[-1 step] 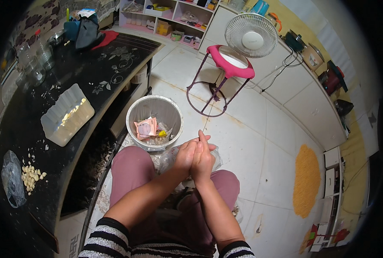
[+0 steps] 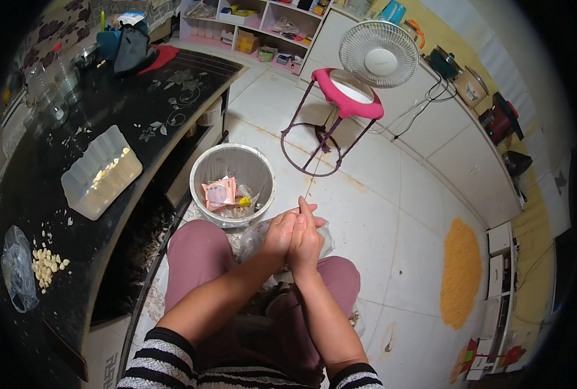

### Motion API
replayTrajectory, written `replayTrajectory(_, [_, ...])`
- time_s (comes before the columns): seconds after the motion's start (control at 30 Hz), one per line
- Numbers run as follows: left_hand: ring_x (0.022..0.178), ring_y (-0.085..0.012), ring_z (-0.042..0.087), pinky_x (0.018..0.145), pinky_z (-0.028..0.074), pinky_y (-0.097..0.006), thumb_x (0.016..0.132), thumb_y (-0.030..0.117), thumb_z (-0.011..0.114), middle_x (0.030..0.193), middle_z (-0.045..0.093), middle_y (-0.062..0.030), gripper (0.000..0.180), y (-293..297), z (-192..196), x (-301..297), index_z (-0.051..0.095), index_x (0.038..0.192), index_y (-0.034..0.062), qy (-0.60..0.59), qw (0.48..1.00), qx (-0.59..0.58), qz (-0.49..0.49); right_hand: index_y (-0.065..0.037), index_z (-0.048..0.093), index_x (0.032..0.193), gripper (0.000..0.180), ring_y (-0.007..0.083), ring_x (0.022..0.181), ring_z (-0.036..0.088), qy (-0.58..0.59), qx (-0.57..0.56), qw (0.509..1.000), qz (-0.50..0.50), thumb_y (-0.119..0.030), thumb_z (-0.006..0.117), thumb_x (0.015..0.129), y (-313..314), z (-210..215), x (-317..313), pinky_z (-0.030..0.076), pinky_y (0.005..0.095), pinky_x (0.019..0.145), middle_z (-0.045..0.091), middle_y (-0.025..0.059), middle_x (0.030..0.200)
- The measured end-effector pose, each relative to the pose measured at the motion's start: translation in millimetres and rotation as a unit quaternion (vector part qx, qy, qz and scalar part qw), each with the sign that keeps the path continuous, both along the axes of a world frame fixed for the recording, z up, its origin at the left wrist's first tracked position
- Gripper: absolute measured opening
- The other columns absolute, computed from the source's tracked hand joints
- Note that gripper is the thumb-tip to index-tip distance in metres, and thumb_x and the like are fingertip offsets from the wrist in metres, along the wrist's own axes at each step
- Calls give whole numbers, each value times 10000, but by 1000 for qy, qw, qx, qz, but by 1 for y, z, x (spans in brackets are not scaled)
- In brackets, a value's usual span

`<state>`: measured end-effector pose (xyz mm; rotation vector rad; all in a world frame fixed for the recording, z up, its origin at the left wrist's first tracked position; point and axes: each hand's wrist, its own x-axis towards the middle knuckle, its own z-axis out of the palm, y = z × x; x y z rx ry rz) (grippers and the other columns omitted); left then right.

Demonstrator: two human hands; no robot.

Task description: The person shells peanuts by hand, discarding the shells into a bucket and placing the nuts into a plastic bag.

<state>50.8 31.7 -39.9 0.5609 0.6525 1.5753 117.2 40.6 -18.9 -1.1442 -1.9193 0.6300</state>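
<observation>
Clear plastic bag [image 2: 256, 236] lay across the lap, just under the left hand [image 2: 280, 235] and right hand [image 2: 306, 238], pressed palm to palm; whether their grip held anything could not be told. Just beyond the bag stood the grey bin [image 2: 233, 185], wrappers inside; farther off, the pink stool [image 2: 346, 104].

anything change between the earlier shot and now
Nothing visibly changed. The left hand and right hand stay pressed palm to palm over the clear plastic bag on the lap, near the bin; the tub sits on the black counter as before.
</observation>
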Motion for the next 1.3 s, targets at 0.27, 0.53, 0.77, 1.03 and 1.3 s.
replayTrajectory(0.27, [774, -163, 554, 731, 443, -267, 920, 317, 308, 979, 575, -172, 456, 3, 4, 1, 428, 1147, -60, 22, 999, 16, 32, -6, 448, 1197, 392, 193, 977, 506, 167, -65, 982, 52, -236, 296, 918, -2, 2, -5, 413, 265, 795, 515, 134, 1127])
replayTrajectory(0.53, [620, -71, 461, 584, 397, -206, 910, 305, 366, 870, 565, -89, 414, -10, 10, -11, 436, 1141, -31, 16, 997, -68, 28, -18, 369, 1236, 402, 109, 705, 492, 403, -356, 830, 150, -271, 335, 925, 4, 4, 5, 415, 209, 589, 511, 71, 985])
replayTrajectory(0.77, [735, -71, 514, 647, 424, -207, 851, 171, 499, 965, 559, -68, 349, -17, 15, -11, 447, 1131, -30, 67, 997, 16, 31, 19, 435, 1115, 314, 170, 837, 551, 489, -411, 748, 180, -215, 367, 917, 11, 4, 17, 471, 260, 672, 554, 142, 967])
replayTrajectory(1.03, [712, -79, 532, 642, 441, -222, 836, 115, 519, 789, 584, -65, 356, -22, 11, -23, 447, 1149, -37, 327, 944, 8, 47, 4, 459, 1018, 280, 144, 711, 556, 417, -394, 806, 145, -232, 337, 928, 7, 0, 19, 469, 247, 620, 577, 110, 836])
replayTrajectory(1.3, [562, -84, 455, 530, 394, -221, 896, 158, 426, 658, 500, -21, 314, -18, 9, -25, 432, 1135, -45, 128, 992, 6, 20, -5, 457, 1057, 223, 82, 623, 499, 344, -368, 852, 143, -144, 437, 883, 3, 7, 17, 433, 210, 556, 550, 34, 766])
